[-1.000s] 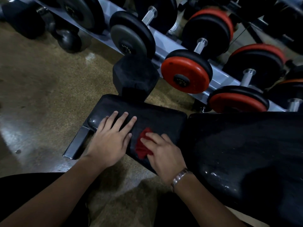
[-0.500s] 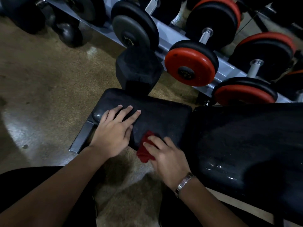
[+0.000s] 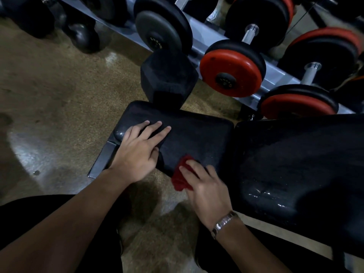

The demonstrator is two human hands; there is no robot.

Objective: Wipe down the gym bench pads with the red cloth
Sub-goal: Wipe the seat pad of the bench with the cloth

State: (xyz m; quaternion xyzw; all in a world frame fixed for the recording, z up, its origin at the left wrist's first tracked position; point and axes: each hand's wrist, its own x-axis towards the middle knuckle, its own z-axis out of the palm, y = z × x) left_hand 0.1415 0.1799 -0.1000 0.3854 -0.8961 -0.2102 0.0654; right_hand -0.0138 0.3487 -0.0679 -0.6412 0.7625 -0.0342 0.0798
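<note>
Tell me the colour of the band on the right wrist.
Silver, a metallic wristband; the head view shows it best.

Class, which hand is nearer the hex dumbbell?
Left. The left hand rests on the pad near the hex dumbbell; the right hand, on the red cloth, is farther back.

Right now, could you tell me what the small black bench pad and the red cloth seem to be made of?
Small black bench pad: probably vinyl or leatherette, glossy highlights at rounded corner. Red cloth: soft matte fabric, bunched under the right hand.
</note>
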